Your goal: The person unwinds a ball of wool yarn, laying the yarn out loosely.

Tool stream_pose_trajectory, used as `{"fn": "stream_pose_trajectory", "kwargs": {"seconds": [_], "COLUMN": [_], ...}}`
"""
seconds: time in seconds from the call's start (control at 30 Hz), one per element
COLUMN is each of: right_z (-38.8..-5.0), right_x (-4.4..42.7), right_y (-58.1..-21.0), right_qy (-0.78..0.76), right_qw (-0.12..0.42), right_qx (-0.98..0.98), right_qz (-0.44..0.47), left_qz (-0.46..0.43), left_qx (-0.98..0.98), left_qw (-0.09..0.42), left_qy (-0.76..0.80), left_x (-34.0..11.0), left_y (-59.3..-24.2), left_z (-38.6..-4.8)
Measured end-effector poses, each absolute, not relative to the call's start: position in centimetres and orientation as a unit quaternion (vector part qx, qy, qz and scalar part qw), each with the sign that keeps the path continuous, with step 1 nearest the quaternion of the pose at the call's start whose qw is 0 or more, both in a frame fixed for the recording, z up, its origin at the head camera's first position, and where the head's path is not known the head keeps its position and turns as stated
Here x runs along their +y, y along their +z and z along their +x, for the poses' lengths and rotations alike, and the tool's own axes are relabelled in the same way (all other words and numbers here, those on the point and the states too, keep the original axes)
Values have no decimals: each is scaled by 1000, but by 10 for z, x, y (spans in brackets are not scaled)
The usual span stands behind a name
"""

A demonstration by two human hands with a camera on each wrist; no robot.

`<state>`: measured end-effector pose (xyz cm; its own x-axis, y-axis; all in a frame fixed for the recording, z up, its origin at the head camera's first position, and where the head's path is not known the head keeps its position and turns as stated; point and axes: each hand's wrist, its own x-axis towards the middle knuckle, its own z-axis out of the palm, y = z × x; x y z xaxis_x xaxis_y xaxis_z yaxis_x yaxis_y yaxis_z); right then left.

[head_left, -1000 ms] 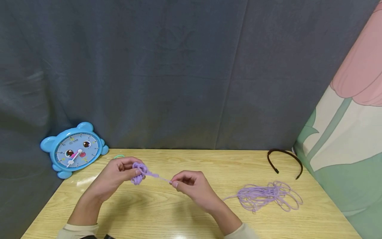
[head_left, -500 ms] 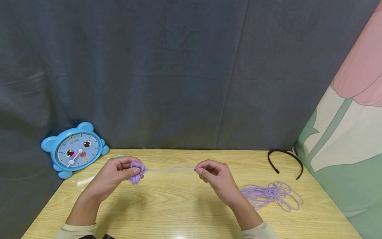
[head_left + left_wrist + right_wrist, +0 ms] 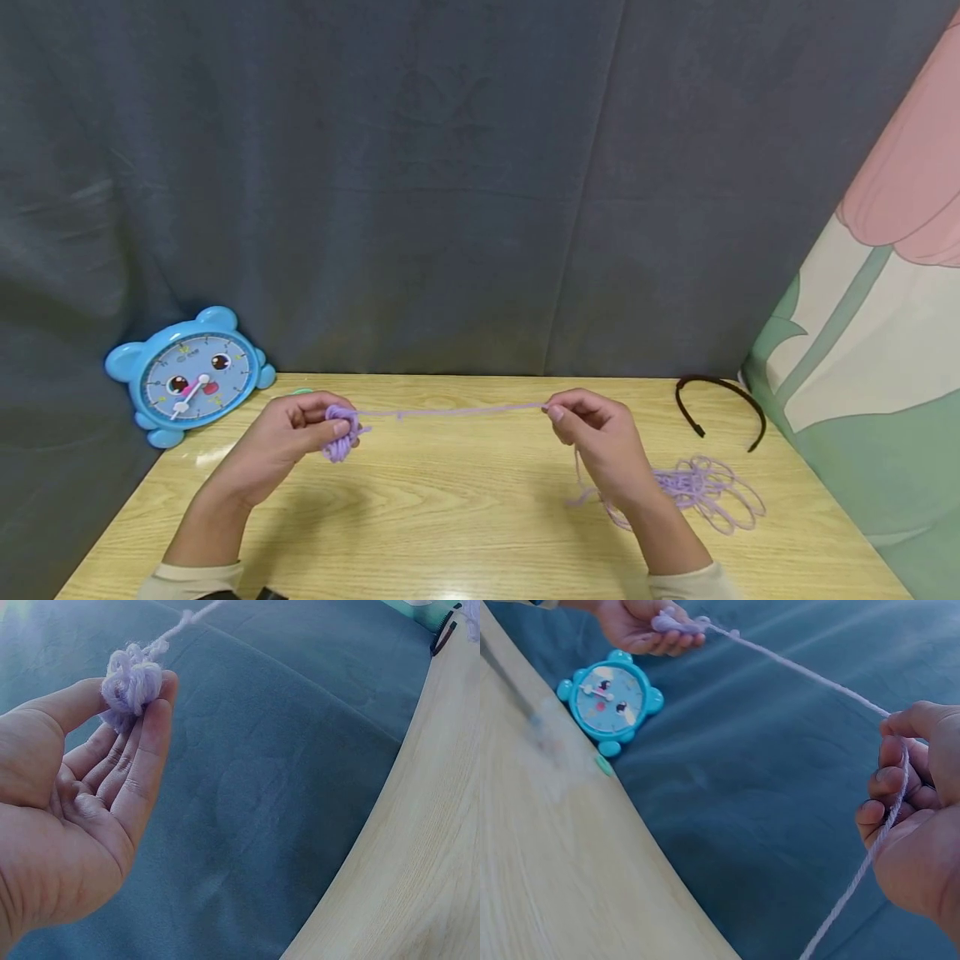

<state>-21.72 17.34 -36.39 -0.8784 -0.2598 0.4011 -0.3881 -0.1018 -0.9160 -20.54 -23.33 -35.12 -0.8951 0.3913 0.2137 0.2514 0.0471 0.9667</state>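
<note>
My left hand (image 3: 288, 437) pinches a small wound bundle of purple yarn (image 3: 133, 684) between thumb and fingertips, above the table. From it a strand of yarn (image 3: 465, 411) stretches taut to the right, with a small knot near the bundle. My right hand (image 3: 603, 442) pinches that strand between thumb and index finger; in the right wrist view the yarn (image 3: 855, 881) runs on down across the palm. Below and behind the right hand, a loose looped pile of purple yarn (image 3: 705, 487) lies on the table, partly hidden by the forearm.
A blue bear-shaped clock (image 3: 197, 379) leans at the back left of the wooden table (image 3: 420, 533). Behind the left hand shows a bit of a green object (image 3: 302, 391). A black headband (image 3: 722, 383) lies at the back right. A dark curtain (image 3: 450, 208) hangs behind.
My right hand has moved right and slightly up, away from the left, lengthening the strand between them. The left hand keeps the bundle nearly in place.
</note>
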Motion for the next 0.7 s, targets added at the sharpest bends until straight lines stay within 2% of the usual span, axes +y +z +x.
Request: {"fn": "stream_pose_trajectory", "kwargs": {"seconds": [0.47, 0.7], "right_z": [-223, -227], "right_x": [217, 230], "right_y": [-353, -352], "right_qy": [768, 774], "right_qw": [98, 99], "right_qx": [-578, -575], "right_qz": [258, 245], "left_qz": [200, 198], "left_qx": [730, 736], "left_qw": [55, 51], "left_qy": [651, 646], "left_x": [-233, -232], "left_y": [-353, -354], "left_z": [-206, -207]}}
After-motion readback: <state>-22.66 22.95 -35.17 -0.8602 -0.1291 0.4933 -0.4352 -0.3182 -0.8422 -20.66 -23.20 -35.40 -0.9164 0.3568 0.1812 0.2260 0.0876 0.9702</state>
